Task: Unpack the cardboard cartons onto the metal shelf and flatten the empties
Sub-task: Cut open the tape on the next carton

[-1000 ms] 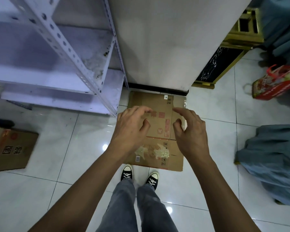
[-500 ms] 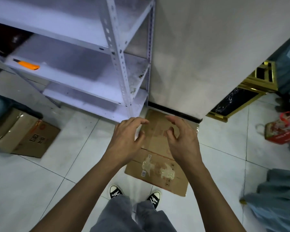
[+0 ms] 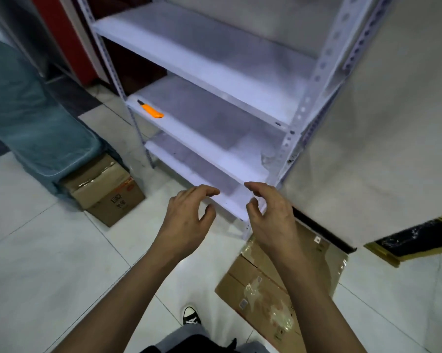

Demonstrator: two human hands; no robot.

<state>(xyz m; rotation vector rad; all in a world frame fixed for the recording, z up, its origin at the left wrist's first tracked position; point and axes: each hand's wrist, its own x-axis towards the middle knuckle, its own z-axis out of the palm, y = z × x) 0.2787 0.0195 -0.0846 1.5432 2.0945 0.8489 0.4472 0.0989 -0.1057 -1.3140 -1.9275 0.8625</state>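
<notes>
Head view: flat carton (image 3: 260, 284) done; closed carton (image 3: 105, 192) awaits unpacking; shelf (image 3: 214, 123) holds only knife (image 3: 152, 112); left hand (image 3: 186, 220), right hand (image 3: 273, 217) empty, fingers loosely apart

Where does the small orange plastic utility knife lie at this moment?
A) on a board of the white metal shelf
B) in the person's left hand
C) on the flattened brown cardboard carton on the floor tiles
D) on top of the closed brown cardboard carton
A: the orange utility knife lies near the left end of the middle visible board of the white metal shelf.
</notes>
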